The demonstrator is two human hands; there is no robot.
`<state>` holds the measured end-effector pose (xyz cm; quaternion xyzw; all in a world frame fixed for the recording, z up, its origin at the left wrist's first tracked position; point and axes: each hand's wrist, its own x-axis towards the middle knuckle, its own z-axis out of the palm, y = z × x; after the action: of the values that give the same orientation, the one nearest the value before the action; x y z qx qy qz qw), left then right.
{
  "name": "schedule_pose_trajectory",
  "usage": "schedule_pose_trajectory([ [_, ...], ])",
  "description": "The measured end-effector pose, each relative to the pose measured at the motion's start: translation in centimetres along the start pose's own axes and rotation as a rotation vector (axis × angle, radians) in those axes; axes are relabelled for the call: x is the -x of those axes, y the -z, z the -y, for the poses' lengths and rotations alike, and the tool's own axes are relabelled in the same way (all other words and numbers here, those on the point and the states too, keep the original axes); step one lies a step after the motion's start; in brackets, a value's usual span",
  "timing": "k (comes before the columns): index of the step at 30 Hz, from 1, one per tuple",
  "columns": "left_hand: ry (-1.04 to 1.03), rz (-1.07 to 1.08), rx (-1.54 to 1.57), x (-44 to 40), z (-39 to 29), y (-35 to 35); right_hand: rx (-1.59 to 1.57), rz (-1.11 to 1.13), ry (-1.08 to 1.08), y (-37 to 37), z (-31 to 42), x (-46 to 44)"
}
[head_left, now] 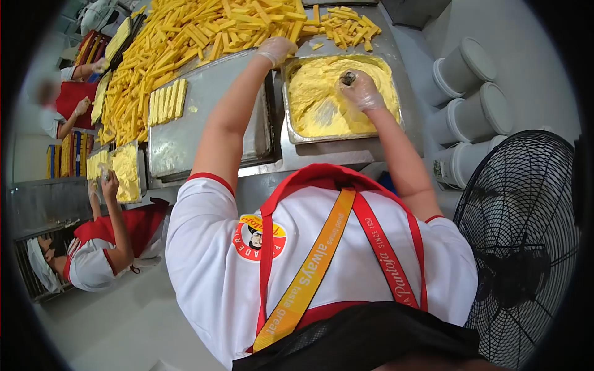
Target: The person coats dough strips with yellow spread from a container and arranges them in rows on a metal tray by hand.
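Observation:
My left hand (276,51), in a clear glove, is at the near edge of a big pile of yellow bread sticks (179,37). Its fingers curl down among the sticks, and what they hold, if anything, is hidden. My right hand (362,91), also gloved, is closed round a dark-ended tool (348,78) whose lower part I cannot see. This hand is over a metal tray (337,137) of pale yellow cream (309,86), with a scraped patch near its middle. Left of the tray lies a flat metal baking sheet (210,123), with several cream-coated sticks (167,102) in a row on it.
A smaller heap of sticks (349,28) lies behind the cream tray. Lidded buckets (470,117) and a large caged fan (520,247) stand at the right. Two co-workers in red aprons work at the left, one beside another cream tray (129,170).

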<state>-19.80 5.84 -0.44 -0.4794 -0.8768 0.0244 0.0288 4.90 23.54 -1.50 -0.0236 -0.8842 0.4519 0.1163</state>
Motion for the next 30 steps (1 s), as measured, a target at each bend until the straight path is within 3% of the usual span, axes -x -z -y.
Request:
schedule_pose_trajectory([
  [2,0.01,0.318,-0.047,-2.5,0.6,-0.4,0.324,-0.116,0.096,0.0,2.0,0.5],
  [3,0.012,0.545,-0.139,-2.7,-0.3,1.5,0.341,-0.038,0.251,-0.3,2.6,1.4],
  [6,-0.213,0.287,0.022,-2.3,1.6,-0.8,0.005,0.276,0.339,-0.7,4.0,2.7],
  [9,-0.227,0.31,-0.088,-2.6,1.1,-0.8,-0.3,0.334,-0.186,0.1,2.1,1.0],
  [10,-0.236,0.303,-0.122,-2.6,1.1,-0.9,-0.23,0.184,-0.24,0.8,1.5,0.1],
  [12,-0.232,0.303,-0.118,-2.4,1.0,-1.1,0.161,-0.197,0.06,0.7,0.8,-1.0],
  [15,-0.26,0.281,-0.151,-2.4,1.1,-1.0,0.289,-0.052,0.357,-1.1,3.3,0.4],
  [16,-0.283,0.267,-0.161,-2.3,1.0,-0.8,0.168,0.02,0.465,-1.8,4.0,1.0],
  [18,-0.308,0.181,-0.196,-2.4,1.5,-1.5,-0.049,0.44,0.309,-1.2,5.1,1.2],
  [21,-0.195,0.134,-0.094,-1.8,1.1,-0.8,-0.181,0.22,-0.07,-1.1,2.5,-0.5],
  [22,-0.133,0.13,-0.035,-1.6,0.7,-0.4,-0.205,0.052,-0.111,-0.9,1.4,-1.4],
  [24,-0.092,-0.064,0.061,-2.2,2.1,-1.2,0.343,-0.297,0.169,-0.8,1.0,-1.2],
  [26,0.065,-0.334,0.091,-1.5,1.2,0.8,0.297,-0.055,0.305,-1.2,3.4,0.6],
  [27,0.047,-0.385,0.201,-1.0,0.9,2.1,0.271,0.069,0.37,-1.2,4.4,1.3],
  [30,-0.056,-0.533,0.471,1.6,-0.3,6.0,0.058,0.491,0.178,0.0,4.7,1.2],
])
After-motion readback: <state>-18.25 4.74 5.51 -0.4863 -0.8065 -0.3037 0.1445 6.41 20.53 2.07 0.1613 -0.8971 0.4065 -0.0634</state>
